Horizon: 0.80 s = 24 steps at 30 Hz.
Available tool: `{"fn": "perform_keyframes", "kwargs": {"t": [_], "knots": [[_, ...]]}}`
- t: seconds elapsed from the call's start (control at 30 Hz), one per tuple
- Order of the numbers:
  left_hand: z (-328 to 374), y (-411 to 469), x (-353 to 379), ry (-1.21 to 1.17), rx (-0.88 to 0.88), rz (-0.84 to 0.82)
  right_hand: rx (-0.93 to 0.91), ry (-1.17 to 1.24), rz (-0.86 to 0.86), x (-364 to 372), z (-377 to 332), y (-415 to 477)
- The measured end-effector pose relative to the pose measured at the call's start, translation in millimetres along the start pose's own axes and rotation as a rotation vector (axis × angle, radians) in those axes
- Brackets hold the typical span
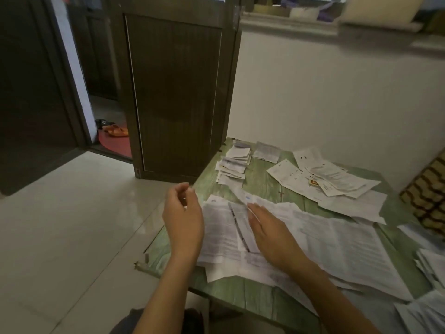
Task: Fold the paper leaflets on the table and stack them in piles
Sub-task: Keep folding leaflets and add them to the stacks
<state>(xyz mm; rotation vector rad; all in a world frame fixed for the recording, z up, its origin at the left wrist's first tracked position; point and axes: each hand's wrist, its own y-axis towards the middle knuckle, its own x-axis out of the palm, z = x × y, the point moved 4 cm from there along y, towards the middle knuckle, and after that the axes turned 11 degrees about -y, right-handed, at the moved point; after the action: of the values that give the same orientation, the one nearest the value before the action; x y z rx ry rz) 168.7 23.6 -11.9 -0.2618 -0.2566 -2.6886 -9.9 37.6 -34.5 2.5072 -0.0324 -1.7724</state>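
Your right hand (272, 233) lies flat with fingers straight, pressing on the unfolded leaflets (337, 244) spread beneath it and off to its right. I judge you are pinning the top sheet so it cannot slide while you crease or separate it. Your left hand (184, 214) hovers just left of that sheet at the table's edge, fingers loosely curled with nothing visible in them, well placed to take a corner. Beyond both hands the folded piles (232, 165) sit apart from the working sheets, probably so finished leaflets don't mix with loose ones. More loose sheets (337, 182) lie beyond your right hand on the green table (260, 189).
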Motion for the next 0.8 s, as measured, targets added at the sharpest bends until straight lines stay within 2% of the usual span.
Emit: {"fn": "perform_keyframes", "kwargs": {"t": [0.07,0.1,0.2,0.27,0.37,0.53,0.6,0.67,0.8], "knots": [[-5.5,-3.3,4.3,-0.027,-0.084,-0.048,-0.012,0.091,0.156,-13.7,-3.5,1.4],[-11.4,-5.4,9.1,-0.069,-0.18,-0.109,-0.031,0.113,0.228,-21.5,-7.9,0.8],[-19.7,-20.0,28.1,-0.36,-0.623,-0.288,-0.109,0.128,0.386,-46.1,-32.1,-6.3],[-18.5,-31.8,35.6,-0.503,-0.799,-0.374,-0.162,0.19,0.437,-57.9,-54.9,-15.6],[-23.0,-40.3,40.8,-0.549,-0.892,-0.513,-0.152,0.468,0.403,-68.4,-86.3,-30.2],[-13.6,-47.2,44.9,-0.761,-0.995,-0.628,0.124,1.322,0.335,-60.6,-90.0,-34.1],[-7.2,-47.6,44.5,-0.846,-1.024,-0.651,0.235,1.596,0.322,-51.4,-82.5,-32.7],[-5.0,-44.4,41.4,-0.878,-1.032,-0.654,0.319,1.695,0.328,-44.0,-73.8,-35.5],[-7.6,-33.6,30.3,-0.741,-0.938,-0.592,0.452,1.624,0.296,-31.6,-51.5,-39.4]]}}
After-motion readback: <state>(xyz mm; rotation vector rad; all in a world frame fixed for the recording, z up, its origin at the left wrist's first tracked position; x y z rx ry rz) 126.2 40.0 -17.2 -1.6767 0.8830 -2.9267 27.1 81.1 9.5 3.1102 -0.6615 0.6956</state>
